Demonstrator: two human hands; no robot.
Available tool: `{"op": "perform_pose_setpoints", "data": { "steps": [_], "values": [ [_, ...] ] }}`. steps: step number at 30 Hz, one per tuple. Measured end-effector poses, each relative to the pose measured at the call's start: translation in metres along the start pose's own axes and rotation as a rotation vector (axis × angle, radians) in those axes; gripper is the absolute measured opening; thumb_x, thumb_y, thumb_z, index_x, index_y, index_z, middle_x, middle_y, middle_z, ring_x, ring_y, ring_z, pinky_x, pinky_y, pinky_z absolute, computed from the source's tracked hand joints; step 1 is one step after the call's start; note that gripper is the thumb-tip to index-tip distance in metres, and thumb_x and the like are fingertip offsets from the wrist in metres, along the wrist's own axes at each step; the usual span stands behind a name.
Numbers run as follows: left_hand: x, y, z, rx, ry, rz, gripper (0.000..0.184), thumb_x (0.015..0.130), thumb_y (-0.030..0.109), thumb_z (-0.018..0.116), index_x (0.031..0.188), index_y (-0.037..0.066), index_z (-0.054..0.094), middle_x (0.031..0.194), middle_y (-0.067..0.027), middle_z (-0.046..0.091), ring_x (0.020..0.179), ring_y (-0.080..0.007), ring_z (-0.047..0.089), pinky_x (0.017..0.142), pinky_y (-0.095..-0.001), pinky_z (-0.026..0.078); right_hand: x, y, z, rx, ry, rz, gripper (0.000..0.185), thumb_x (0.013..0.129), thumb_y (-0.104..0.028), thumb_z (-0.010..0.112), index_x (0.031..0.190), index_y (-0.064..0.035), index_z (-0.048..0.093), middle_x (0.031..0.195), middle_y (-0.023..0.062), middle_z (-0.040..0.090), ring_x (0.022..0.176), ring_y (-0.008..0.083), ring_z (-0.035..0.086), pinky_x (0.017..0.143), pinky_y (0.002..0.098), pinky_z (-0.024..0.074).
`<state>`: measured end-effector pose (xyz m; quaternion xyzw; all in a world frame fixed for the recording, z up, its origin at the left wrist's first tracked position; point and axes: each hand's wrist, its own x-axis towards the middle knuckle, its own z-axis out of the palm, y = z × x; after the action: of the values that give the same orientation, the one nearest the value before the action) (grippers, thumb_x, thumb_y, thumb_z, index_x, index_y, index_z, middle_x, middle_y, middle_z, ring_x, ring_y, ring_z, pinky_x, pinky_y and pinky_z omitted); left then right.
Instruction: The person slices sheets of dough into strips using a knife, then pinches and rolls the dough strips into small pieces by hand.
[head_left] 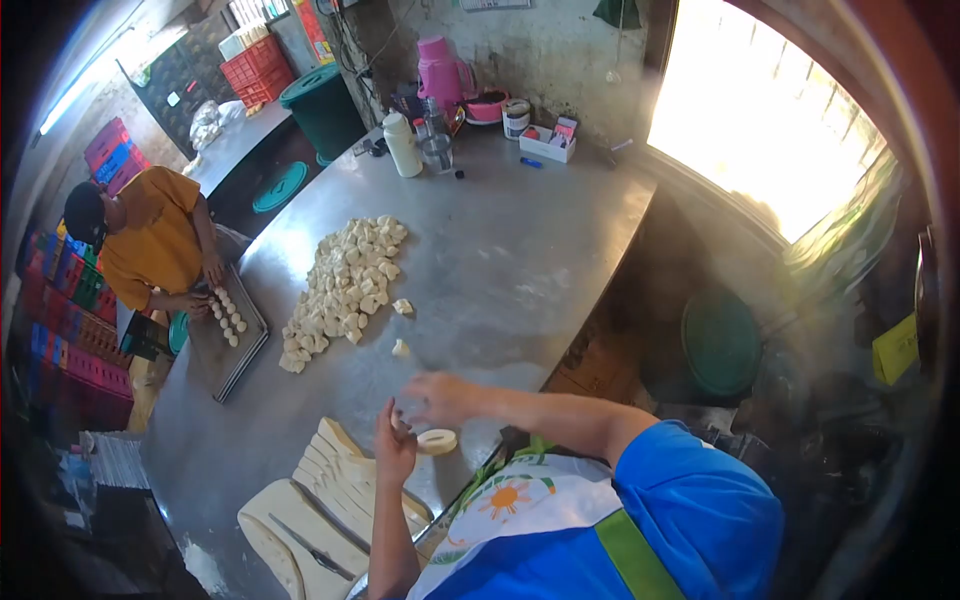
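Observation:
My left hand (pixel 396 446) is raised above the steel table with its fingers curled in; what it holds, if anything, is hidden. Close beside it my right hand (pixel 440 399) is smeared by motion, so its fingers do not show clearly. Just below both hands lies a folded loop of dough (pixel 437 441). To the left is a dough slab (pixel 262 507), with cut dough strips (pixel 345 470) alongside. A knife (pixel 312 546) rests on the slab. Beyond my hands are two loose dough pieces (pixel 402 306) and a big heap of dough pieces (pixel 345 285).
At the left, a co-worker (pixel 160 235) in an orange shirt handles dough balls (pixel 228 315) on a metal tray (pixel 212 365). A white bottle (pixel 402 146), a pink jug (pixel 440 72) and a small white box (pixel 548 146) stand at the table's far end.

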<state>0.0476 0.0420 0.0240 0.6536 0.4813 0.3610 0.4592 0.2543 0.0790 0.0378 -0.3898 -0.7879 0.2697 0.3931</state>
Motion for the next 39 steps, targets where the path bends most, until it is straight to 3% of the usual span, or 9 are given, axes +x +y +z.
{"op": "perform_pose_setpoints", "data": {
  "steps": [2,11,14,16,21,23,28,33,39],
  "values": [
    [0.004,0.047,0.006,0.245,0.106,0.425,0.053,0.088,-0.002,0.064,0.138,0.004,0.047,0.109,-0.0040,0.061,0.094,-0.0149,0.062,0.084,-0.0259,0.050,0.015,-0.034,-0.014,0.094,-0.134,-0.067,0.032,0.080,-0.031,0.073,0.101,-0.0077,0.066,0.095,0.0165,0.063,0.092,0.0370,0.063,0.080,0.0440,0.0513],
    [-0.009,0.015,0.012,0.270,-0.007,-0.068,0.021,0.088,0.018,0.066,0.103,0.004,0.070,0.089,-0.0153,0.072,0.077,-0.0241,0.069,0.068,-0.0334,0.052,0.010,-0.016,0.008,-0.203,-0.134,0.196,0.029,0.081,-0.034,0.071,0.087,-0.0080,0.061,0.087,0.0127,0.064,0.086,0.0351,0.064,0.070,0.0469,0.0511],
    [-0.015,0.032,0.010,0.223,-0.067,0.500,0.018,0.084,0.010,0.066,0.099,0.003,0.072,0.083,-0.0141,0.071,0.069,-0.0261,0.067,0.067,-0.0361,0.052,-0.009,0.037,-0.002,-0.399,-0.210,0.374,0.031,0.082,-0.035,0.072,0.090,-0.0072,0.061,0.087,0.0137,0.064,0.087,0.0359,0.064,0.071,0.0473,0.0519],
    [-0.012,0.033,0.005,-0.107,-0.090,-0.022,0.036,0.079,-0.001,0.063,0.115,0.002,0.067,0.098,-0.0149,0.068,0.080,-0.0275,0.066,0.075,-0.0372,0.053,-0.006,0.040,-0.005,-0.397,-0.196,0.416,0.032,0.082,-0.034,0.072,0.094,-0.0066,0.062,0.090,0.0140,0.065,0.088,0.0364,0.064,0.073,0.0466,0.0524],
    [0.013,0.022,-0.004,0.174,-0.008,0.338,0.069,0.081,-0.007,0.059,0.146,0.004,0.038,0.141,-0.0158,0.047,0.118,-0.0257,0.055,0.097,-0.0366,0.046,-0.001,-0.021,0.011,-0.029,-0.233,-0.010,0.037,0.082,-0.035,0.072,0.103,-0.0054,0.063,0.095,0.0138,0.063,0.089,0.0377,0.063,0.079,0.0446,0.0513],
    [0.016,0.040,-0.009,0.330,0.101,0.574,0.072,0.079,-0.004,0.062,0.147,0.005,0.040,0.121,-0.0163,0.058,0.103,-0.0319,0.061,0.090,-0.0357,0.050,0.005,-0.049,-0.001,0.035,-0.134,-0.040,0.034,0.083,-0.034,0.072,0.101,-0.0060,0.063,0.095,0.0138,0.064,0.089,0.0375,0.063,0.078,0.0451,0.0509],
    [0.013,-0.021,0.020,0.085,0.120,0.107,0.027,0.084,0.004,0.061,0.111,0.002,0.068,0.081,-0.0143,0.070,0.076,-0.0245,0.068,0.071,-0.0368,0.053,0.014,-0.037,-0.001,-0.019,0.012,0.096,0.025,0.084,-0.031,0.069,0.095,-0.0087,0.064,0.094,0.0139,0.065,0.089,0.0366,0.064,0.075,0.0454,0.0501],
    [-0.010,0.031,0.012,0.180,-0.140,0.110,0.034,0.081,0.001,0.062,0.114,0.003,0.067,0.083,-0.0133,0.069,0.074,-0.0271,0.067,0.071,-0.0375,0.053,-0.007,0.059,0.002,-0.291,-0.273,0.460,0.030,0.083,-0.036,0.069,0.097,-0.0100,0.064,0.098,0.0146,0.066,0.096,0.0385,0.063,0.079,0.0483,0.0492],
    [0.019,0.014,0.019,0.172,0.198,0.225,0.028,0.089,0.001,0.059,0.116,0.003,0.066,0.093,-0.0043,0.068,0.084,-0.0162,0.062,0.077,-0.0326,0.051,-0.001,-0.003,0.008,-0.030,-0.264,0.029,0.036,0.080,-0.035,0.073,0.103,-0.0079,0.063,0.103,0.0128,0.064,0.100,0.0385,0.062,0.081,0.0466,0.0491]
  ]
}}
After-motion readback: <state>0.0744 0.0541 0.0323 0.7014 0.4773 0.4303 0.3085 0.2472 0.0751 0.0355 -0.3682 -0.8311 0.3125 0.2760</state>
